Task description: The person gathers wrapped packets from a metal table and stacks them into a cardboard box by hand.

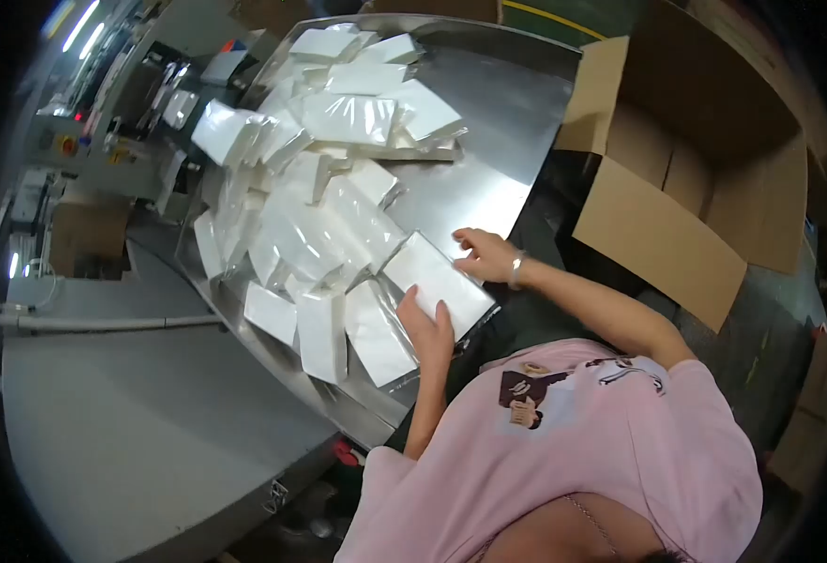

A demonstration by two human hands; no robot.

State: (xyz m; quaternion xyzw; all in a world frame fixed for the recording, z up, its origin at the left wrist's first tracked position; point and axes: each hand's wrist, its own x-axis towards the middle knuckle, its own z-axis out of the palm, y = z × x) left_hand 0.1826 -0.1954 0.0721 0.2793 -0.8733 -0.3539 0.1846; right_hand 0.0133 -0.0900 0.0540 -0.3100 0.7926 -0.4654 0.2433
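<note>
Spread and unclenched, the left hand [427, 327] rests on one white pack [446, 279]; the right hand [490, 255] curls at its opposite long edge, and whether it pinches cannot be told. That pack lies between both hands on the one table [493, 103], its long axis slanting from the pile [348, 117], upper left, toward the person. Well over a dozen packs overlap there, uncountable exactly. One carton [662, 230] stands right.

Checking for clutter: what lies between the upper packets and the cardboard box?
In the head view, a bare stretch of metal table, from the packets towards the box flap.
</note>
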